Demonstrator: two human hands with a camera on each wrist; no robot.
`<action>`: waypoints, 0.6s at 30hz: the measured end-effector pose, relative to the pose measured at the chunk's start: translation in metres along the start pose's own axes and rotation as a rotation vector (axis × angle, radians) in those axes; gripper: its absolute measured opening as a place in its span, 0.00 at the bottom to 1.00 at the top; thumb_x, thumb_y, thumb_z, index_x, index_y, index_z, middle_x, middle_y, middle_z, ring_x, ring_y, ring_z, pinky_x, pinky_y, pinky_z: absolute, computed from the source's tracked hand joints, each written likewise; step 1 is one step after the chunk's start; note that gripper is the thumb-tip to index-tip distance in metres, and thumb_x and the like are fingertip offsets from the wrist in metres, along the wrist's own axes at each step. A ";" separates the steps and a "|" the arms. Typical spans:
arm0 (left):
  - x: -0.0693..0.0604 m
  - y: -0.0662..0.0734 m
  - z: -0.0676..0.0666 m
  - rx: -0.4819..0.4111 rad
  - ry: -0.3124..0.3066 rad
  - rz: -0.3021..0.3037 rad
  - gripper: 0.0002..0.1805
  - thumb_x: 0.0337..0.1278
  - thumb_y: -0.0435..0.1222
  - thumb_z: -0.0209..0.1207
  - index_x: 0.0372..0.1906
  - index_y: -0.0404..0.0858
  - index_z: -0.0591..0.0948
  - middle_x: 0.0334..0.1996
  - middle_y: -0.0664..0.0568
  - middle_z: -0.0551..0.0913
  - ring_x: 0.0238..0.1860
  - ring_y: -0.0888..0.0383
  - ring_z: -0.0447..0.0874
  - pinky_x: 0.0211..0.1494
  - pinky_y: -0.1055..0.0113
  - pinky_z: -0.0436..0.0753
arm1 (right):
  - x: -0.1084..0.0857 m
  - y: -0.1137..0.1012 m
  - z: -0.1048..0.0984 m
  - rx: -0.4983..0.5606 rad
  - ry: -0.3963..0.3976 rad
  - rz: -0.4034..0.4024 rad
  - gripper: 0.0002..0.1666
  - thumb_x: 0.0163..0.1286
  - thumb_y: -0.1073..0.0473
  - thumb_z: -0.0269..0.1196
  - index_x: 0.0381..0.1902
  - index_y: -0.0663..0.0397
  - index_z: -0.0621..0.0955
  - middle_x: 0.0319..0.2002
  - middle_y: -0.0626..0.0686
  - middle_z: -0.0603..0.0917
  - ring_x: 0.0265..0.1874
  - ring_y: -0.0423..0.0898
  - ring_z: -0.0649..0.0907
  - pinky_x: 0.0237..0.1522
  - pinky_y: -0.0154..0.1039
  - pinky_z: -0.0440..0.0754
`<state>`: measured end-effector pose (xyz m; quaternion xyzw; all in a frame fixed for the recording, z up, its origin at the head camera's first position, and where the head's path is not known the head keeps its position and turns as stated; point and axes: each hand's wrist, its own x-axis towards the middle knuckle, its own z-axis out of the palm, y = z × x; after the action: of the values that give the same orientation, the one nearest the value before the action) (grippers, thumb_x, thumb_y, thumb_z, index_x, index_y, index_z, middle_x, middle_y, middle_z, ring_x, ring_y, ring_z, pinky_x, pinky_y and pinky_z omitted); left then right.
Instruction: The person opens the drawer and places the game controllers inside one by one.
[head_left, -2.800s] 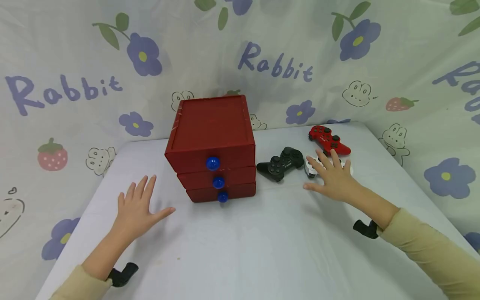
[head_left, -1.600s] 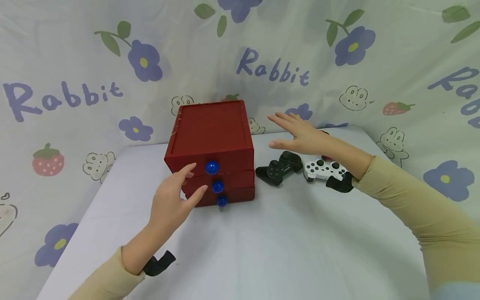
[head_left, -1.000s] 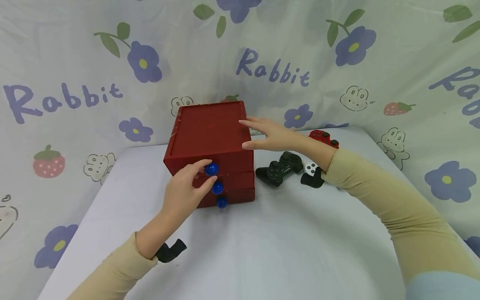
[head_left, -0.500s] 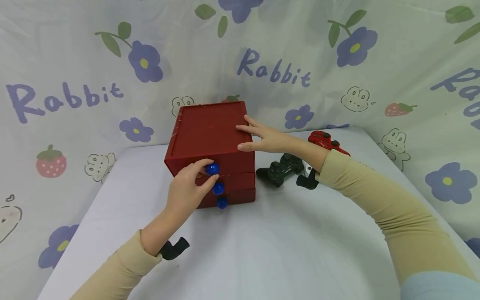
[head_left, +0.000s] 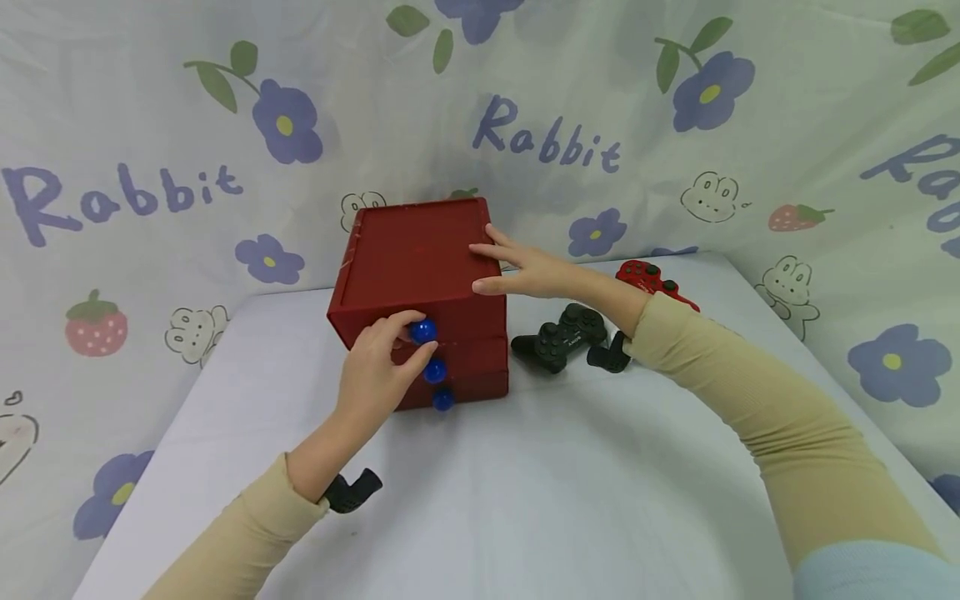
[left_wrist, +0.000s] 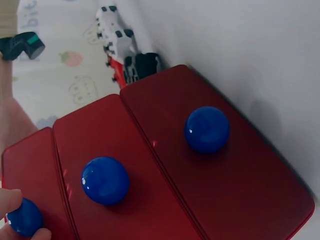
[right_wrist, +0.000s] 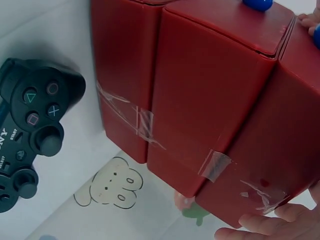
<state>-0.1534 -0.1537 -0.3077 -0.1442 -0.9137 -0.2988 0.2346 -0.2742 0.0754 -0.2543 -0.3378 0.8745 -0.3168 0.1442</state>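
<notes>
While the left hand (head_left: 372, 372) pinched the top blue knob (head_left: 425, 331), the right hand (head_left: 534, 272), fingers spread, touched the red drawer box (head_left: 416, 254), far on the table (head_left: 480, 492), left of center; gripping step, apparently, next calling for a nearward pull.

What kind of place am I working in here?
Probably a staged tabletop workspace: a Rabbit-print cloth backdrop behind a white table, with a red drawer unit and a black game controller on it.

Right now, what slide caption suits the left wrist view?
Left fingers pinch the top blue knob of a red drawer cabinet, game controllers alongside.
</notes>
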 end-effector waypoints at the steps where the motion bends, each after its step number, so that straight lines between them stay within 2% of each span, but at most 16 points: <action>1: 0.001 -0.001 0.000 -0.002 -0.002 -0.002 0.22 0.47 0.37 0.66 0.50 0.37 0.76 0.34 0.45 0.79 0.37 0.52 0.73 0.40 0.59 0.76 | 0.001 0.000 -0.001 0.000 -0.001 -0.002 0.52 0.54 0.25 0.52 0.71 0.41 0.54 0.73 0.46 0.35 0.71 0.51 0.44 0.65 0.58 0.51; 4: 0.004 -0.002 0.001 -0.007 -0.008 -0.011 0.22 0.48 0.37 0.66 0.51 0.37 0.75 0.35 0.45 0.79 0.38 0.52 0.73 0.40 0.58 0.76 | 0.003 0.000 -0.002 -0.006 -0.008 -0.001 0.48 0.59 0.31 0.53 0.71 0.42 0.53 0.73 0.46 0.35 0.71 0.51 0.43 0.65 0.57 0.51; 8: 0.007 -0.004 0.001 -0.018 -0.014 -0.020 0.22 0.48 0.37 0.65 0.51 0.38 0.75 0.35 0.45 0.79 0.38 0.52 0.73 0.40 0.58 0.76 | 0.006 -0.001 -0.004 -0.016 -0.020 -0.001 0.47 0.61 0.33 0.52 0.72 0.42 0.51 0.73 0.46 0.34 0.71 0.51 0.42 0.65 0.57 0.51; 16: 0.012 -0.008 0.003 -0.030 -0.016 -0.040 0.21 0.50 0.38 0.64 0.50 0.37 0.75 0.35 0.45 0.79 0.38 0.51 0.73 0.40 0.58 0.75 | 0.014 0.000 -0.006 -0.016 -0.032 0.012 0.50 0.59 0.29 0.51 0.72 0.42 0.50 0.72 0.47 0.33 0.71 0.50 0.41 0.65 0.58 0.49; 18: 0.014 -0.010 0.004 -0.033 -0.013 -0.043 0.21 0.50 0.38 0.64 0.50 0.37 0.75 0.35 0.44 0.78 0.38 0.51 0.73 0.40 0.58 0.76 | 0.016 0.001 -0.006 -0.011 -0.033 0.011 0.49 0.60 0.31 0.51 0.72 0.42 0.50 0.72 0.47 0.33 0.71 0.50 0.41 0.66 0.58 0.48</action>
<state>-0.1707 -0.1574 -0.3082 -0.1304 -0.9130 -0.3178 0.2200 -0.2896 0.0678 -0.2508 -0.3390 0.8755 -0.3057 0.1587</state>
